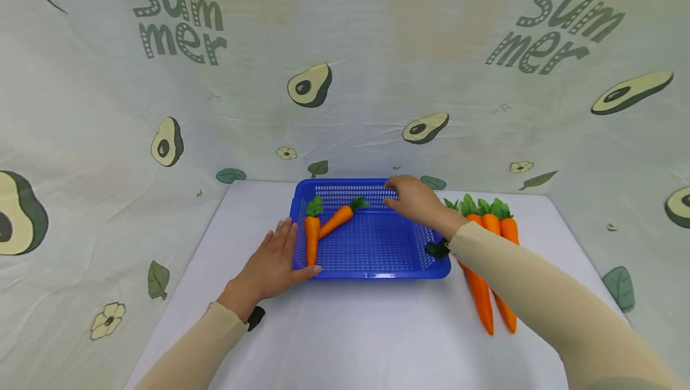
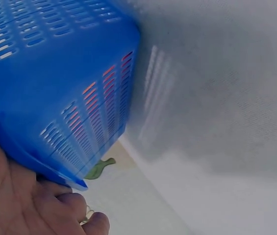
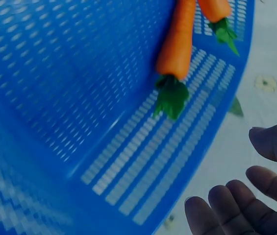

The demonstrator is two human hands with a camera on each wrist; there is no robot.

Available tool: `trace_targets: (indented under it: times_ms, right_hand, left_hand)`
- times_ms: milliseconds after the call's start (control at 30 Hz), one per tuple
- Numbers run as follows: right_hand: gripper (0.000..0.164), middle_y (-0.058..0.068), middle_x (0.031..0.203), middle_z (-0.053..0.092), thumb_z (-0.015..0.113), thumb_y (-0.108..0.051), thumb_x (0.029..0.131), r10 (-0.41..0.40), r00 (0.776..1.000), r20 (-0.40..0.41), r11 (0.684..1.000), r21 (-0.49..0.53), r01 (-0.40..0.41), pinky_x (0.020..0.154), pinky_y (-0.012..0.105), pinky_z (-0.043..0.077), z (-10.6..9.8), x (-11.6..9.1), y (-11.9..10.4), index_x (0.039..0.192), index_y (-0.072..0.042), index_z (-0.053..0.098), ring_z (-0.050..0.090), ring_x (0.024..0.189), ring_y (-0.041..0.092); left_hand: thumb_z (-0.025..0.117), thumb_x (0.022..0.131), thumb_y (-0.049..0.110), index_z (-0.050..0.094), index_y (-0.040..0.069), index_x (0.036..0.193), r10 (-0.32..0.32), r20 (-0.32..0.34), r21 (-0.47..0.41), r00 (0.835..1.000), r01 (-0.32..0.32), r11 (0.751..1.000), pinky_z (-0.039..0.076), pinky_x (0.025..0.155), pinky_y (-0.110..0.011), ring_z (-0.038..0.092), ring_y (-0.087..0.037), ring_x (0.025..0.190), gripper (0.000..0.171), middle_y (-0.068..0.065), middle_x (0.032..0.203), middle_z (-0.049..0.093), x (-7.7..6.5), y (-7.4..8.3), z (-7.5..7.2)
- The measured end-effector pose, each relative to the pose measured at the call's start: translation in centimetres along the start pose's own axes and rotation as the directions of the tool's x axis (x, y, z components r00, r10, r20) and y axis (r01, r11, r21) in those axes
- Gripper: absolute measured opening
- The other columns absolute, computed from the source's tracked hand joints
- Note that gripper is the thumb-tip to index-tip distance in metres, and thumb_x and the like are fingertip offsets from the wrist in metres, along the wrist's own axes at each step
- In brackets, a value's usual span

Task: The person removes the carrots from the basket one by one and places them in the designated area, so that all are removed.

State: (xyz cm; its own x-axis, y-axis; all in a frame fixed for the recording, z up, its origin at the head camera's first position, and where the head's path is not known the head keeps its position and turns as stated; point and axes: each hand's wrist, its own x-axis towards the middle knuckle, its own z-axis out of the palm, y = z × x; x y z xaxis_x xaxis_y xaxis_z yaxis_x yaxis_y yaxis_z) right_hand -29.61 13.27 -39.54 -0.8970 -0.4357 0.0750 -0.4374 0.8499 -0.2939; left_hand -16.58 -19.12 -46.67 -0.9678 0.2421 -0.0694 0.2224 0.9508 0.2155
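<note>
A blue plastic basket with perforated walls sits on the white table. Inside, toward its left, lie two orange carrots with green tops: one upright along the left wall, the other slanted. My left hand rests flat on the basket's left rim, fingers extended and thumb at the front corner. The left wrist view shows that hand against the rim. My right hand hovers over the back right of the basket, fingers loosely bent and holding nothing. In the right wrist view, its fingers are apart from the rim.
Several more carrots lie to the right of the basket, partly covered by my right forearm. A cloth printed with avocados and leaves hangs behind and beside the white table.
</note>
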Motion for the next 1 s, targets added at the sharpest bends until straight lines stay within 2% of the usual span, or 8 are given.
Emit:
trace_targets:
  times_ms: [167,300,400,500,633,867,1000]
  right_hand:
    - [0.048,0.013,0.128,0.063,0.07,-0.029,0.09,-0.108,0.992,0.068,0.994,0.002,0.108,0.099,0.047,0.049,1.9,2.8,-2.2,0.131,-0.009,0.058,0.059,0.118,0.029]
    - [0.061,0.011,0.14,0.055,0.074,-0.026,0.087,-0.209,0.966,0.151,0.978,0.023,0.208,0.11,0.051,0.04,3.8,4.7,-3.2,0.141,-0.013,0.05,0.048,0.132,0.033]
    - [0.066,0.01,0.144,0.051,0.076,-0.026,0.085,-0.259,0.941,0.219,0.964,-0.005,0.266,0.113,0.051,0.037,5.3,5.6,-3.5,0.144,-0.017,0.048,0.045,0.135,0.034]
    - [0.065,0.012,0.141,0.053,0.077,-0.024,0.085,-0.287,0.919,0.269,0.949,-0.05,0.311,0.111,0.051,0.039,6.5,6.1,-3.6,0.144,-0.018,0.049,0.047,0.132,0.034]
    - [0.063,0.013,0.135,0.056,0.077,-0.021,0.084,-0.293,0.906,0.304,0.937,-0.097,0.335,0.108,0.049,0.042,7.8,6.4,-3.1,0.142,-0.017,0.052,0.051,0.127,0.033]
    - [0.058,0.011,0.122,0.059,0.078,-0.021,0.083,-0.314,0.899,0.307,0.909,-0.176,0.377,0.099,0.045,0.05,9.5,7.1,-2.6,0.137,-0.016,0.055,0.059,0.114,0.029]
    - [0.053,0.011,0.121,0.06,0.078,-0.022,0.083,-0.319,0.898,0.303,0.893,-0.221,0.392,0.098,0.045,0.05,10.0,7.4,-2.5,0.131,-0.015,0.058,0.06,0.113,0.029]
  left_hand:
    - [0.032,0.077,0.09,0.007,0.006,0.157,-0.005,-0.012,0.001,1.0,0.005,1.0,0.014,0.122,-0.051,0.007,-0.031,0.153,0.119,-0.014,0.165,0.005,-0.1,-0.2,0.4]
    - [0.031,0.076,0.091,0.006,0.007,0.157,-0.012,-0.016,0.006,1.0,0.012,1.0,0.016,0.122,-0.051,0.008,-0.03,0.153,0.12,-0.013,0.165,0.005,-0.3,-0.3,0.4]
    - [0.03,0.075,0.092,0.005,0.008,0.157,-0.016,-0.002,0.016,1.0,0.016,1.0,0.015,0.122,-0.051,0.008,-0.029,0.153,0.12,-0.013,0.165,0.004,-0.3,-0.3,0.3]
    - [0.03,0.076,0.092,0.006,0.006,0.157,-0.011,0.007,0.016,1.0,0.011,1.0,0.015,0.122,-0.051,0.008,-0.029,0.153,0.121,-0.014,0.165,0.004,-0.4,-0.2,0.0]
    - [0.028,0.076,0.092,0.007,0.005,0.157,-0.001,0.019,0.029,1.0,0.001,1.0,0.015,0.122,-0.05,0.008,-0.029,0.153,0.121,-0.014,0.165,0.004,-0.2,-0.1,-0.1]
    - [0.027,0.075,0.092,0.005,0.006,0.157,-0.013,0.025,0.039,1.0,0.012,0.999,0.015,0.123,-0.049,0.007,-0.029,0.153,0.121,-0.013,0.165,0.003,-0.1,-0.3,0.1]
    - [0.027,0.076,0.092,0.003,0.007,0.157,-0.02,0.032,0.04,0.999,0.019,0.999,0.013,0.123,-0.048,0.005,-0.027,0.153,0.121,-0.012,0.166,0.0,-0.1,-0.5,0.1]
